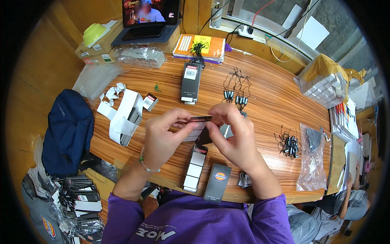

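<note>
Above the front middle of the table, my left hand (164,132) and my right hand (235,132) pinch a dark hang tag with white panels (196,133) between thumbs and fingertips. The tag looks bent or folded open. Below it lies a dark tag with white panels (195,168). Right of that, at the table's front edge, is a dark grey tag with an oval emblem (218,183). Some small tags (244,179) lie partly hidden beside my right forearm. Beyond my hands stands a stack of dark tags with a white label on top (191,83).
Black strings with small fasteners (235,96) lie behind my right hand; a tangled pile (290,144) sits farther right, beside a clear plastic bag (313,158). A white sticker roll (126,116) is at left. At the back are a screen (148,12) and a box of small cartons (323,81).
</note>
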Motion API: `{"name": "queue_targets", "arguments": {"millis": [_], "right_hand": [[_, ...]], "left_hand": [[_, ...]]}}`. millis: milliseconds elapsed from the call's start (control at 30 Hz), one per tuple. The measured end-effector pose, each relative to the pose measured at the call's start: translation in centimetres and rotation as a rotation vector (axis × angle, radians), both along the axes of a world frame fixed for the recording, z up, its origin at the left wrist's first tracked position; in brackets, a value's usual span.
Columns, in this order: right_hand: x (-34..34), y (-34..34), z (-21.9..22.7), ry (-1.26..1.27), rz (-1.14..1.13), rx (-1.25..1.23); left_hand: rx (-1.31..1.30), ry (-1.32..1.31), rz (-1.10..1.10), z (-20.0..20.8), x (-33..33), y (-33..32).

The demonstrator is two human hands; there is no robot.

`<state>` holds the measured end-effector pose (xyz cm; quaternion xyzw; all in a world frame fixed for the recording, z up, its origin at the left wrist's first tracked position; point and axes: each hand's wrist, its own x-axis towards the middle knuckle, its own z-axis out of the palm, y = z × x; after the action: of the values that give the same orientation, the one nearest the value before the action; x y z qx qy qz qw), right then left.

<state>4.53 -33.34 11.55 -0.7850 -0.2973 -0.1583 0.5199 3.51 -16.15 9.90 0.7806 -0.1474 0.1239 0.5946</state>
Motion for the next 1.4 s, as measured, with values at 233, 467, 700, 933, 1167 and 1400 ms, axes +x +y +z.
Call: {"name": "queue_targets", "arguments": {"millis": [233,467,700,933,1167,1400], "right_hand": [[0.0,0.0,-0.1,-0.005,-0.026,-0.005],[0.3,0.2,-0.6,-0.109,-0.033,0.011],[0.4,0.5,-1.1,-0.046,-0.023,0.093],[0.7,0.8,-2.2,0.319,0.085,0.388],[0.9,0.6,-1.5,0.624,0.281,0.576],[1.7,-0.2,-1.2,0.72,0.34,0.458]], "left_hand": [[0.072,-0.053,-0.001,0.8,-0.4,-0.3],[0.067,-0.076,-0.008,0.6,-0.4,-0.5],[0.079,-0.076,0.024,0.5,-0.4,-0.5],[0.145,-0.132,0.049,0.4,-0.3,-0.5],[0.291,-0.37,0.085,0.7,0.1,-0.6],[0.646,-0.734,0.176,0.7,0.2,0.1]]}}
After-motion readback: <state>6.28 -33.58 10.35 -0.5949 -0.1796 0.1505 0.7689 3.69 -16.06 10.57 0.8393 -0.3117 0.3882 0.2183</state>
